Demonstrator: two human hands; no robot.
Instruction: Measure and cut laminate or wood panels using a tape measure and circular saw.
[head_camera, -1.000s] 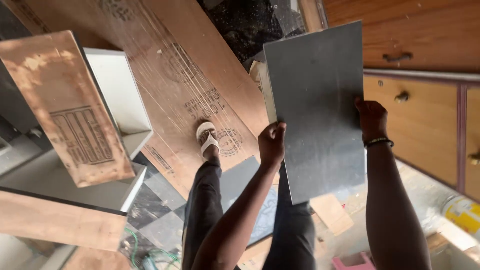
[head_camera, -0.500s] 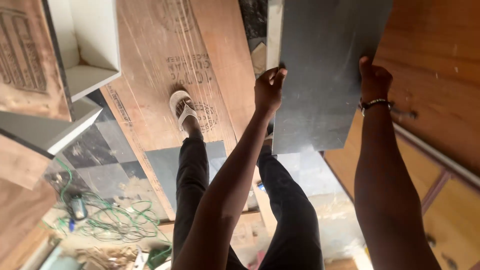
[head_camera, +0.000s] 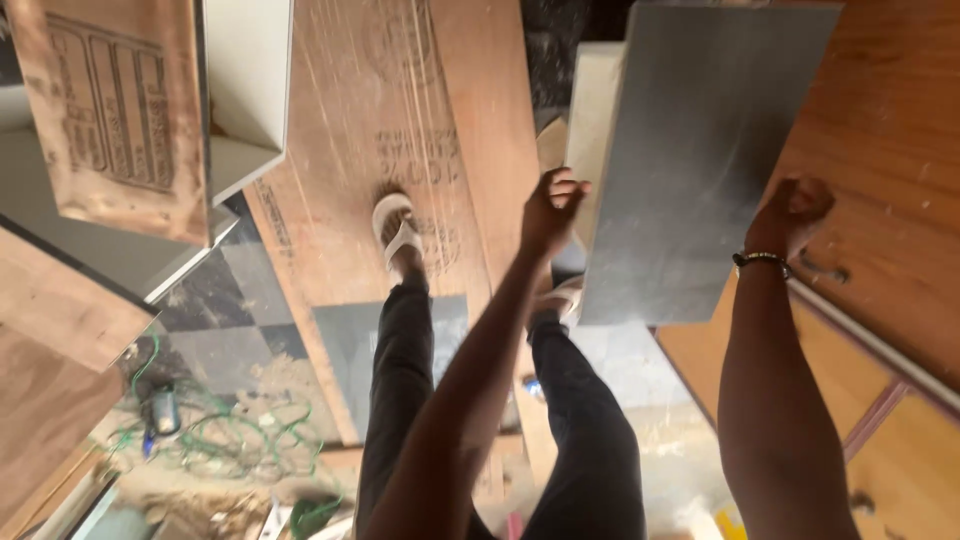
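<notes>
A large grey flat panel with a white edge stands upright in front of me, tilted a little. My left hand is curled against its left edge at about mid height. On the right edge, my right hand, with a dark bracelet on the wrist, is closed into a fist. The panel sits between the two hands. Its lower edge hangs above my feet, in white sandals, which stand on a plywood sheet on the floor.
A white open cabinet box with a plywood back stands at the left. A wooden cabinet front with drawer handles fills the right. Green cable and a small tool lie in sawdust on the tiled floor, lower left.
The panel has risen and shifted right in view. Both hands sit lower on its edges than a second ago. The view has tipped down, showing more floor and cable.
</notes>
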